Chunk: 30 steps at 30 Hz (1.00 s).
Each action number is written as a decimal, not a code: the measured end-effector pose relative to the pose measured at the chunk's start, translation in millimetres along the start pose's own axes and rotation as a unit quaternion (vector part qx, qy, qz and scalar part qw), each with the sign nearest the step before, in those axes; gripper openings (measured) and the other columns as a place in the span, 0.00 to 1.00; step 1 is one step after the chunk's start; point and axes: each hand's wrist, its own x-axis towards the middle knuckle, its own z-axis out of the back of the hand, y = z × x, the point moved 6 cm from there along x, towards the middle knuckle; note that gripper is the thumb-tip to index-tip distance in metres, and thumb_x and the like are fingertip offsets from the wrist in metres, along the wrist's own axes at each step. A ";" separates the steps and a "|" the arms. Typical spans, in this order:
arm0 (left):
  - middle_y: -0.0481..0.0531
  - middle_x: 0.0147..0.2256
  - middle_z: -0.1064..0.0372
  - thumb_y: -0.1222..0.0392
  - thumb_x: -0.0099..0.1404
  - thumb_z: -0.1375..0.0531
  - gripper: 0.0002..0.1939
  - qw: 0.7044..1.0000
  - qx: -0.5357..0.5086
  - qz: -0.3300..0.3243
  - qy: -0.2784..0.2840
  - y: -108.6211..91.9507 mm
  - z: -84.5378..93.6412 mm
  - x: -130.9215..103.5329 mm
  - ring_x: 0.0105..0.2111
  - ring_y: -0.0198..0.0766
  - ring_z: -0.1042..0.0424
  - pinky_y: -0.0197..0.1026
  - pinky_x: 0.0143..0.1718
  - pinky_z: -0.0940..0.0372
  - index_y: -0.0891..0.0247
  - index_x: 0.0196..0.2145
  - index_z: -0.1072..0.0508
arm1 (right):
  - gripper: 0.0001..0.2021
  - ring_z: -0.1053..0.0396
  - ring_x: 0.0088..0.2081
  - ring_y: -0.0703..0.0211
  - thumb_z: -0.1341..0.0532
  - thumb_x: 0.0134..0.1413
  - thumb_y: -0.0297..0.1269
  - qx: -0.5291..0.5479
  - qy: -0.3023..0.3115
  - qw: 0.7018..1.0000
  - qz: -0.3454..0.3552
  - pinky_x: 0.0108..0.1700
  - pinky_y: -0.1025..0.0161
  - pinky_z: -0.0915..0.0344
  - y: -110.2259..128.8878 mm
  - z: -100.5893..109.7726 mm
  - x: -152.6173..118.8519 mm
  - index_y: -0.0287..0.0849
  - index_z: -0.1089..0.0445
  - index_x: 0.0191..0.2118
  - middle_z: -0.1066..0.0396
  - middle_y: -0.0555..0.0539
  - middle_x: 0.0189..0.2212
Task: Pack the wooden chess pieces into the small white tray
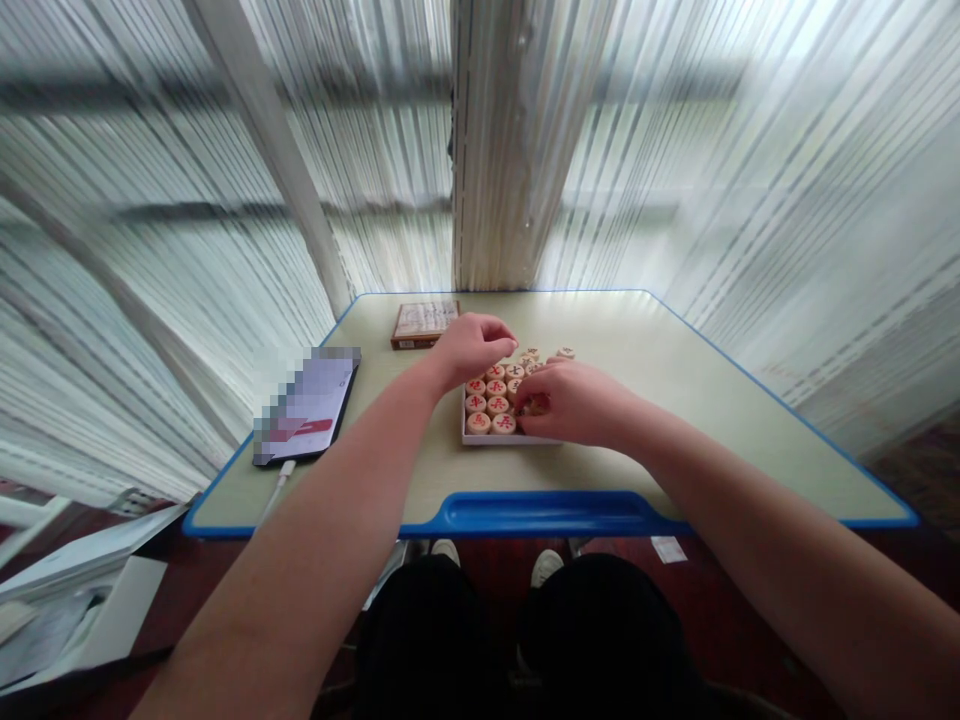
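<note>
A shallow white box [501,440] holds several round wooden Chinese chess pieces [497,405] in rows, marked with red or dark characters. My right hand [574,400] reaches over the box's right side. Its fingers are bent around a Chinese chess piece there, mostly hidden under them. My left hand [476,348] hovers by the box's far left corner, thumb and fingers curled together; whatever is in them, if anything, is hidden. Beyond the hands, a loose chess piece [566,352] lies on the table, and others sit near the box's far edge.
The pale table [675,350] has a blue rim and a blue front tray [547,508]. A brown patterned box lid [424,322] lies at the back left. At the left edge rests a tablet [311,405] with a white cable [279,485]. Sheer curtains [637,180] hang behind.
</note>
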 end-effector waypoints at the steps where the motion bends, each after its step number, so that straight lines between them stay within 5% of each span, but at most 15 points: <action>1: 0.50 0.25 0.28 0.60 0.53 0.42 0.09 1.000 0.001 0.000 -0.001 -0.3 0.3 -0.1 0.26 0.33 0.33 0.36 0.30 0.40 0.67 0.28 0.24 | 0.10 0.36 0.28 0.60 0.41 0.44 0.38 0.004 0.000 1.000 -0.001 0.31 0.65 0.46 0.1 0.2 -0.2 0.44 0.25 0.32 0.27 0.47 0.27; 7: 0.51 0.25 0.27 0.59 0.54 0.42 0.10 1.000 0.011 -0.008 -0.005 -1.7 1.5 0.0 0.27 0.34 0.32 0.37 0.30 0.40 0.67 0.28 0.24 | 0.11 0.36 0.30 0.60 0.43 0.44 0.34 0.010 -0.001 1.000 0.020 0.31 0.65 0.46 4.0 3.0 -1.9 0.45 0.24 0.34 0.27 0.47 0.29; 18: 0.50 0.24 0.28 0.59 0.53 0.42 0.10 0.999 -0.023 -0.019 -0.014 -3.0 2.5 0.1 0.26 0.33 0.33 0.37 0.30 0.40 0.68 0.27 0.24 | 0.11 0.40 0.25 0.62 0.43 0.46 0.44 -0.051 0.001 0.999 -0.011 0.26 0.65 0.53 1.6 -0.9 0.9 0.43 0.28 0.30 0.30 0.47 0.25; 30: 0.50 0.25 0.28 0.59 0.51 0.41 0.09 0.999 -0.035 -0.021 -0.003 -4.0 1.5 -0.9 0.28 0.35 0.31 0.38 0.34 0.38 0.67 0.27 0.24 | 0.11 0.36 0.29 0.60 0.43 0.46 0.41 -0.042 -0.001 0.999 0.004 0.30 0.65 0.48 3.1 0.7 0.7 0.42 0.27 0.32 0.28 0.46 0.28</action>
